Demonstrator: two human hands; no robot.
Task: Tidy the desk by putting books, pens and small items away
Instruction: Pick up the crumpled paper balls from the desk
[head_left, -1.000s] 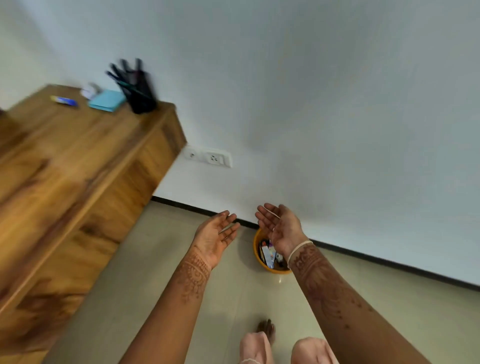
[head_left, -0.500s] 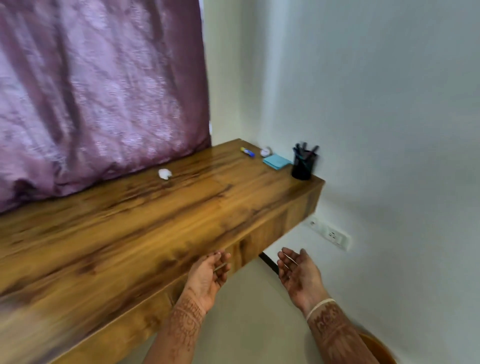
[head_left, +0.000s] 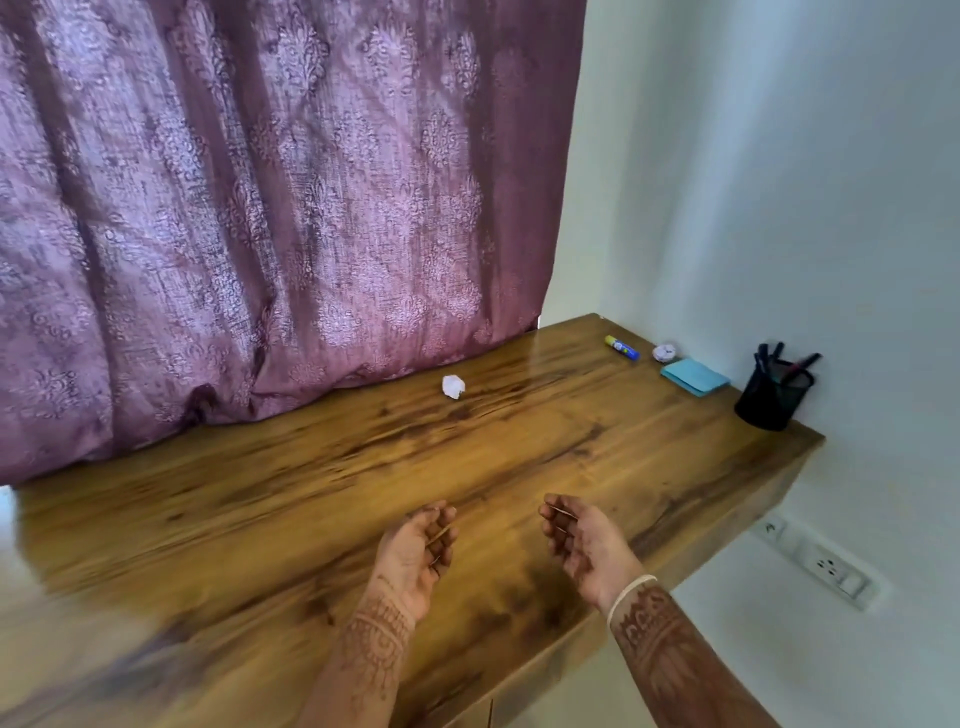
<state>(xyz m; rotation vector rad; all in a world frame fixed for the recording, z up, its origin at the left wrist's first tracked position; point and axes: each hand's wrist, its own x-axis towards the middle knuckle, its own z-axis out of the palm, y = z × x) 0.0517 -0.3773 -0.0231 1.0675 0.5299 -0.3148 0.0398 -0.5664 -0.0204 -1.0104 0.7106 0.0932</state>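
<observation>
View swung from floor bin back to counter (head_left: 311, 519). Left hand (head_left: 415, 551), right hand (head_left: 587, 545): palms up over near edge, grip slack, fingers half-curled, empty. Likely left to clear: paper wad (head_left: 452, 386) by back edge; glue stick (head_left: 621, 347), blue notepad (head_left: 694, 376), pen cup (head_left: 772, 397) toward far right corner.

Glossy wooden desk (head_left: 363, 467) with a handful of small things toward its far right end.
From the desk's middle, a crumpled white paper scrap (head_left: 453, 386) sits at twelve o'clock, near the purple curtain (head_left: 260, 208). At one o'clock lies a blue-and-yellow glue stick (head_left: 622, 347), with a small pale ball (head_left: 664, 353) just beside it, then a flat teal notepad (head_left: 695, 377). At two o'clock a black mesh pen holder (head_left: 772, 400) stands upright, pens (head_left: 797, 362) inside.
</observation>
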